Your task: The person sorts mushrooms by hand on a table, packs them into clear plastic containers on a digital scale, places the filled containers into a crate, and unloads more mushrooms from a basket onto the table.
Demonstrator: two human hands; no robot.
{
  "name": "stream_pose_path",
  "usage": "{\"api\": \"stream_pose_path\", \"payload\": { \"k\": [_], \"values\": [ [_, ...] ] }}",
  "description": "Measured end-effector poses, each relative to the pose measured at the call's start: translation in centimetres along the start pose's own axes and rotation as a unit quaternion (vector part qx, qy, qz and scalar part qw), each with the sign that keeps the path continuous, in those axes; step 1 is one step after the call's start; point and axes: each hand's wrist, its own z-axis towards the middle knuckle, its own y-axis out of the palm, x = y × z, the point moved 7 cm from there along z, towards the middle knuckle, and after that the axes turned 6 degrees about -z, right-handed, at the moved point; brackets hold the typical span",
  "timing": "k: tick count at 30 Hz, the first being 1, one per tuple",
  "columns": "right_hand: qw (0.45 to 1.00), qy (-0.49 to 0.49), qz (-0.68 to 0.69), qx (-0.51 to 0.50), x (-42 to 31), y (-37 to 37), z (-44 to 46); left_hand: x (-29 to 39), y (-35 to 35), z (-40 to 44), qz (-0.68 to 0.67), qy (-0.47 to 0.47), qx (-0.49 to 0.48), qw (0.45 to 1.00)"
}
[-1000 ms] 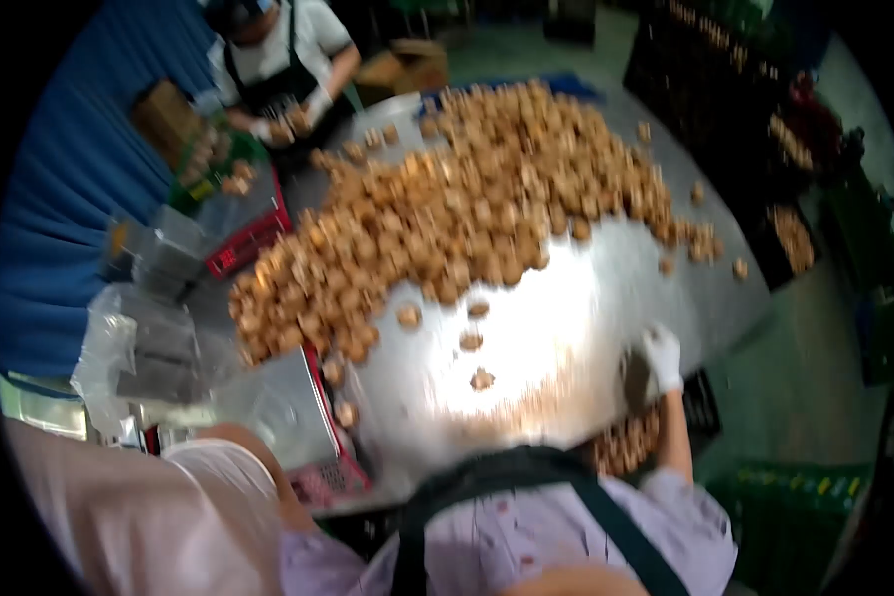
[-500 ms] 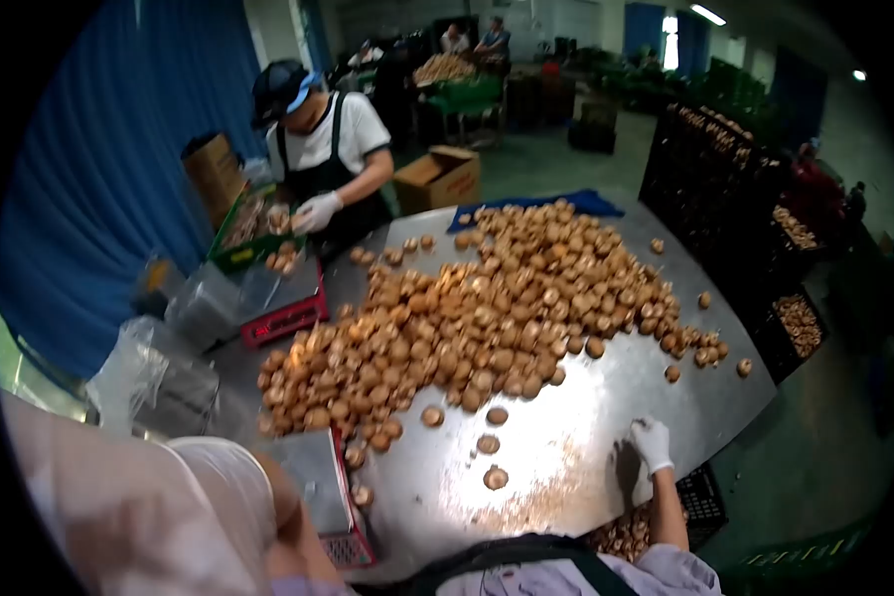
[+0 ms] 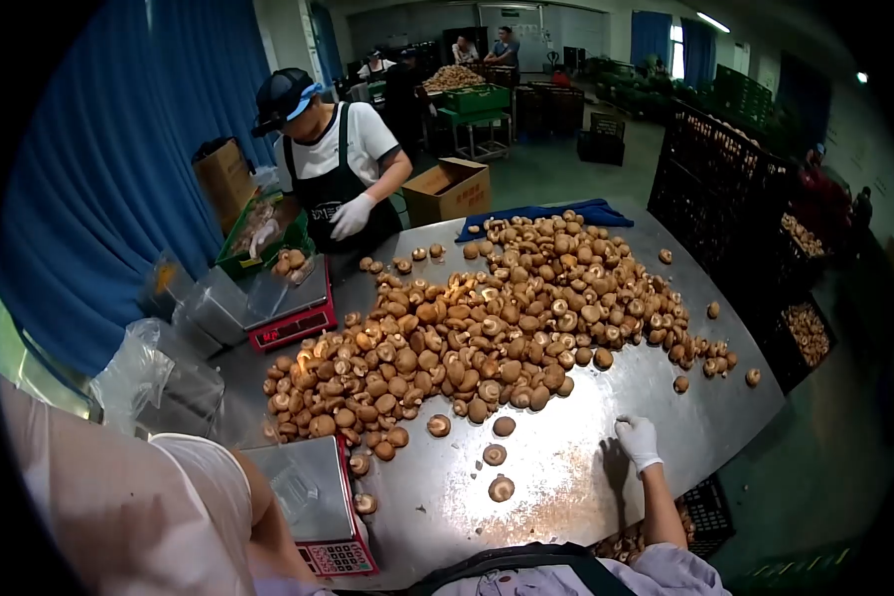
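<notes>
My right hand (image 3: 638,441), in a white glove, hovers over the bare lower right part of the metal table (image 3: 566,437). Its fingers are curled together, and anything inside them is hidden. A dark shadow falls beside it. Closest to that hand are the heap of brown mushrooms (image 3: 487,338) further up and a short row of loose ones, among them a mushroom (image 3: 502,488) to its left. Below my right forearm, a black crate (image 3: 707,512) holds more mushrooms. My left hand is out of view.
Left of me stands a person in a pale sleeve (image 3: 204,477). A red scale (image 3: 343,531) is at the near left edge; another scale (image 3: 293,323) carries mushrooms. Across the table, a gloved co-worker (image 3: 343,169) stands by a green crate (image 3: 268,233). Black crates (image 3: 710,189) rise at right.
My right hand has shifted slightly up and left. The co-worker's gloved hand has drawn back from the green crate toward the apron. The view has moved a little, and the heap looks the same.
</notes>
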Motion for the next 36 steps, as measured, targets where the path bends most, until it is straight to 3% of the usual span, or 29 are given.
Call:
{"api": "stream_pose_path", "payload": {
  "k": [1,10,12,15,16,17,18,20,24,27,28,31,36],
  "values": [
    [0.997,-0.076,-0.007,0.03,2.0,1.7,1.4,0.0,0.0,0.1,0.001,0.003,0.002,1.0],
    [0.995,-0.103,0.0,-0.009,-2.7,5.0,5.6,-1.3,0.8,-0.2,-0.012,-0.012,0.051,0.999],
    [0.995,-0.096,0.017,-0.026,-4.4,6.4,7.2,-3.1,1.9,-1.7,-0.001,-0.061,0.091,0.994],
    [0.991,-0.059,0.12,-0.029,-8.1,7.8,9.1,-8.7,6.2,-7.7,0.027,-0.234,0.14,0.962],
    [0.988,-0.103,0.115,0.018,-7.9,10.0,10.6,-10.9,8.5,-11.0,0.013,-0.295,0.146,0.944],
    [0.985,-0.076,0.154,-0.008,-7.7,12.3,11.3,-12.8,11.1,-14.4,0.065,-0.405,0.075,0.909],
    [0.993,-0.02,0.091,-0.068,-7.8,14.4,12.0,-14.9,14.2,-18.1,0.066,-0.469,0.011,0.881],
    [0.995,-0.097,0.001,-0.005,-9.9,15.5,11.6,-17.9,20.6,-27.1,0.014,-0.55,-0.033,0.835],
    [0.996,-0.082,0.004,-0.015,-11.2,16.2,10.6,-19.6,32.5,-39.8,0.017,-0.589,-0.261,0.765],
    [0.996,-0.087,-0.002,-0.03,-10.9,16.4,10.5,-18.7,38.0,-43.1,0.108,-0.505,-0.487,0.704],
    [0.996,-0.083,-0.003,-0.03,-10.9,16.3,10.2,-18.3,38.7,-43.5,0.119,-0.489,-0.468,0.726],
    [0.994,-0.102,-0.025,-0.033,-11.5,16.6,8.6,-17.5,39.0,-44.4,0.109,-0.506,-0.482,0.707],
    [0.989,-0.137,-0.015,-0.061,-13.1,18.0,5.1,-14.2,37.3,-43.6,0.101,-0.471,-0.494,0.724]
  ]
}}
